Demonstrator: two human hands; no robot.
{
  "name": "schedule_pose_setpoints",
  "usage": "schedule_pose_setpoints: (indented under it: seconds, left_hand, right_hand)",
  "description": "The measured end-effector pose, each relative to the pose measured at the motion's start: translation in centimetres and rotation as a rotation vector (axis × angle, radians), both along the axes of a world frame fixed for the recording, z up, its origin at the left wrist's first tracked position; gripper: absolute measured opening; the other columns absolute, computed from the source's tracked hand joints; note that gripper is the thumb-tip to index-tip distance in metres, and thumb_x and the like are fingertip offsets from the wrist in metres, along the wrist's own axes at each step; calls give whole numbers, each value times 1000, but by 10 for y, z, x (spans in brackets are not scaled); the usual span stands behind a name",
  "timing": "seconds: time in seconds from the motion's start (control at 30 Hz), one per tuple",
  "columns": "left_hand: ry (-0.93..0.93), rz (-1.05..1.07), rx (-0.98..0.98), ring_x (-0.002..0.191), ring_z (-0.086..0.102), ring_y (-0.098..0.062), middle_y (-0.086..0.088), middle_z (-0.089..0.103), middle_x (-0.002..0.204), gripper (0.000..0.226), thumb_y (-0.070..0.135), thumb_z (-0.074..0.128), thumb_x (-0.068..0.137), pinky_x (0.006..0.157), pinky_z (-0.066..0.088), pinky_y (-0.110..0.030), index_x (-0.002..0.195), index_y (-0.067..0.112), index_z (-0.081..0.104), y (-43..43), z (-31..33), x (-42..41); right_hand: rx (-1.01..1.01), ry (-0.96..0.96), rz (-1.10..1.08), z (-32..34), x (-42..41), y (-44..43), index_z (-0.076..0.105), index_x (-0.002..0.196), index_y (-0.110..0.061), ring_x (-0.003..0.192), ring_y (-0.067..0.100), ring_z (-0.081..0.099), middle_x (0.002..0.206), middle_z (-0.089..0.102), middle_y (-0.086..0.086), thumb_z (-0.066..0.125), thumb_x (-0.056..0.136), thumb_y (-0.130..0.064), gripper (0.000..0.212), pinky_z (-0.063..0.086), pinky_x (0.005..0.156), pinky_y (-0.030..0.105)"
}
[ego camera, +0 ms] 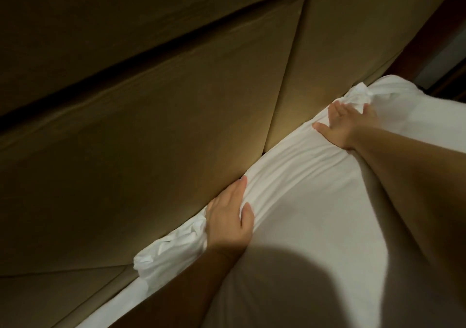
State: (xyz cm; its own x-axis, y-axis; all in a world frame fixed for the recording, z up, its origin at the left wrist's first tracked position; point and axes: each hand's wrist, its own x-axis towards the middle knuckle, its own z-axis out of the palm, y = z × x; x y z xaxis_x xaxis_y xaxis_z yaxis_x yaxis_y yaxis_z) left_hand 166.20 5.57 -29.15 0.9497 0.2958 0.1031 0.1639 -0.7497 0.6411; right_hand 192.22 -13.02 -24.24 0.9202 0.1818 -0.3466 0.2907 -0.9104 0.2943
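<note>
A white pillow (297, 186) lies along the foot of a padded headboard. My left hand (230, 214) rests on its near end, fingers reaching over the top edge towards the headboard and thumb on the pillow's face. My right hand (345, 123) lies flat with spread fingers near the far end, touching a bunch of crumpled pillowcase fabric (358, 95). More loose fabric (166, 249) is bunched at the near end, left of my left wrist.
The tan padded headboard (151, 100) with deep seams fills the upper left. A white sheet (118, 305) shows below the pillow. A dark wooden frame (443, 32) and a dim gap stand at the upper right.
</note>
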Motion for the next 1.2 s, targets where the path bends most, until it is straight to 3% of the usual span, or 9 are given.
schedule_pose_setpoints:
  seconds: [0.13, 0.33, 0.47, 0.7, 0.8, 0.9, 0.97, 1.07, 1.2]
  left_hand:
    - [-42, -44, -47, 109, 63, -28, -11, 63, 123, 54, 29, 33, 86, 94, 46, -44, 128, 7, 58, 11, -1, -7]
    - [-45, -39, 35, 116, 58, -30, -14, 57, 132, 52, 30, 30, 90, 97, 45, -39, 130, 11, 57, 9, 40, -37]
    - [-9, -147, 252, 126, 43, -22, -12, 53, 136, 49, 32, 28, 94, 106, 23, -36, 131, 13, 54, 14, 74, -81]
    - [258, -114, 463, 116, 60, -29, -11, 64, 123, 62, 42, 16, 95, 110, 9, -42, 119, 16, 68, 32, 151, -148]
    - [283, -146, 554, 139, 35, -24, -3, 40, 149, 57, 45, 18, 96, 115, 14, -46, 140, 26, 47, 49, 163, -166]
    - [264, -154, 456, 133, 44, -27, -7, 46, 144, 74, 57, 1, 92, 108, 31, -45, 139, 26, 49, 58, 153, -163]
    - [270, -170, 384, 139, 34, -25, -9, 32, 153, 91, 69, -16, 79, 113, 25, -39, 149, 29, 26, 65, 131, -154]
    - [349, -147, 235, 140, 30, -26, -13, 16, 157, 76, 72, 7, 84, 114, 23, -33, 150, 35, -3, 76, 95, -144]
    - [353, -160, 205, 140, 28, -30, -16, 17, 157, 74, 66, 18, 88, 114, 21, -35, 151, 33, -2, 78, 86, -144]
  right_hand:
    - [-116, -52, 62, 22, -37, 19, 18, 151, -17, 146, 25, 9, 158, 15, 5, 12, 100, -50, 61, 4, 114, 55]
    - [173, 26, -20, 85, -125, 20, 11, 152, -34, 148, 22, 6, 160, 9, -8, 10, 102, -45, 51, 4, 116, 54]
    - [222, 40, -19, 126, -192, 8, 6, 153, -27, 148, 21, 5, 161, 6, -3, 9, 103, -43, 53, 4, 118, 50]
    - [218, 0, 62, 206, -281, -14, 9, 153, -30, 148, 23, 8, 161, 9, -2, 14, 101, -51, 56, 3, 117, 50]
    - [226, -23, 10, 223, -300, -12, 6, 153, -34, 148, 26, 4, 162, 3, -2, 14, 99, -56, 58, 3, 117, 53]
    - [244, 24, -92, 216, -298, 2, 0, 151, -39, 147, 33, -5, 161, -8, -4, 20, 92, -69, 69, 2, 114, 62]
    - [254, 90, -182, 198, -293, 9, -4, 150, -43, 146, 36, -11, 160, -14, -4, 24, 84, -78, 79, 1, 110, 67]
    - [199, 122, -225, 168, -280, 17, -9, 149, -44, 145, 37, -16, 159, -18, -4, 23, 80, -83, 84, 0, 108, 71]
    - [140, 163, -229, 160, -268, 22, -10, 149, -44, 145, 37, -16, 159, -19, -4, 22, 82, -82, 83, 1, 108, 71]
